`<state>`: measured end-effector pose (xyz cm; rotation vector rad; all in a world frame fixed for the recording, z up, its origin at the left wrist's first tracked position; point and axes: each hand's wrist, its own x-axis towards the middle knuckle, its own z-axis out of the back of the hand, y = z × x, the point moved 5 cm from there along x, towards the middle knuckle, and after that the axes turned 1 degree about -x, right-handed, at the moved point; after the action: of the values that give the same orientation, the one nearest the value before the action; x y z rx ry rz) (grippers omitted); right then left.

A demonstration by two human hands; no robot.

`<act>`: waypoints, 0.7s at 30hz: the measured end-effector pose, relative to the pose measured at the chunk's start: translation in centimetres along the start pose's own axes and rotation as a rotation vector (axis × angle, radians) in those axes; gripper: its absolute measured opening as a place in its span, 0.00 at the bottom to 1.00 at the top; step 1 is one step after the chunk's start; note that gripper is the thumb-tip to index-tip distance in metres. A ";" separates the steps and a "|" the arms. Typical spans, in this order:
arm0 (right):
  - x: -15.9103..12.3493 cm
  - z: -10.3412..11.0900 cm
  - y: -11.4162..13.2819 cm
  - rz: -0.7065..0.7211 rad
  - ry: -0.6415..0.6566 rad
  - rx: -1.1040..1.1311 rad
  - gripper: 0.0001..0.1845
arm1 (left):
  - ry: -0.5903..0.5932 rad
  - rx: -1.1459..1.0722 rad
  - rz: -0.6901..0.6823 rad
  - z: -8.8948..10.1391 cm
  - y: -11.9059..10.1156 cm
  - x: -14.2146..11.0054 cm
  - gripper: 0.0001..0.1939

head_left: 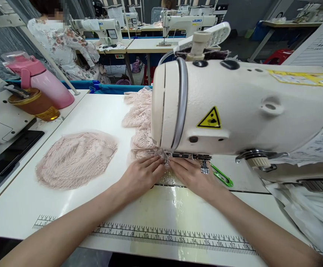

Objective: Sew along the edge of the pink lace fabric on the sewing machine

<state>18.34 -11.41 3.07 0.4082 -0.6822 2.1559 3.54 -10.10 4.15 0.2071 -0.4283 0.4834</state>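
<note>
My left hand (pixel 143 174) lies palm down with its fingers stretched out, resting on pale pink lace fabric (pixel 143 139) just left of the needle area. From the other side, my right hand (pixel 193 176) reaches in flat, its fingertips by the presser foot (pixel 167 157) and the lace edge. Both sets of fingertips almost meet there. The head of a white sewing machine (pixel 219 104) overhangs them and hides part of the lace. Close behind my right hand are green thread snips (pixel 221 174). A separate round pile of pink lace (pixel 78 159) lies to the left.
A printed ruler (pixel 150 233) runs along the front of the white table (pixel 100 111). At left are a pink bottle (pixel 47 81), an amber cup (pixel 39 105) and a black phone (pixel 19 152). White cloth (pixel 295 211) hangs at right. Behind, a person (pixel 64 44) sits at another machine.
</note>
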 end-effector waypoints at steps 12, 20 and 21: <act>0.3 -0.9 0.2 -0.015 0.033 0.290 0.09 | -0.020 0.031 0.069 0.4 0.4 0.2 0.11; 0.5 -0.8 0.4 -0.084 0.044 0.606 0.02 | 0.106 -0.224 0.379 0.7 0.9 -0.2 0.12; 0.5 -0.5 0.5 -0.075 0.042 0.625 0.01 | 0.101 -0.260 0.368 0.7 0.8 -0.3 0.09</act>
<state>17.65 -11.03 2.72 0.6957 0.0510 2.2641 2.70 -9.75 4.69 -0.1510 -0.4269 0.7883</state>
